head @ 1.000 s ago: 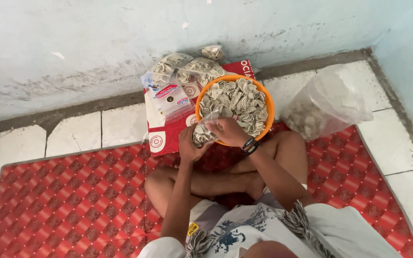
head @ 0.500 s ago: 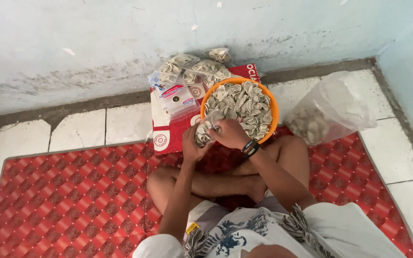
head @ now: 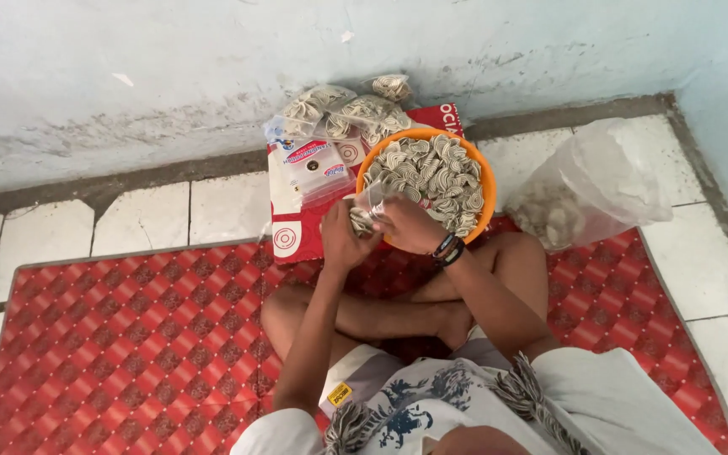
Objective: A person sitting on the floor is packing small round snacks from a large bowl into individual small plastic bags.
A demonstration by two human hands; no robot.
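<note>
Two hands at work: a person sits cross-legged on a red patterned mat [head: 128,337], both hands raised over the near rim of an orange basin [head: 486,190].
Left hand: the left hand [head: 343,240] is closed around a small clear bag [head: 364,211] holding pale, ridged snack pieces, fingers wrapped on its lower part.
Right hand: the right hand [head: 410,226], a dark wristband [head: 448,249] at the wrist, pinches the same bag at its top, fingers drawn together on the plastic.
Bag: held between the two hands, just in front of the basin's near edge and touching neither mat nor floor, as far as can be told.
Basin: heaped with loose pale snack pieces [head: 431,173], resting partly on a red and white carton [head: 305,181].
Behind: several filled small bags [head: 339,109] lie piled against the foot of the wall [head: 212,76].
Right side: a large clear plastic sack [head: 596,190], part full of the same pieces, stands on the white tiled floor [head: 153,215].
</note>
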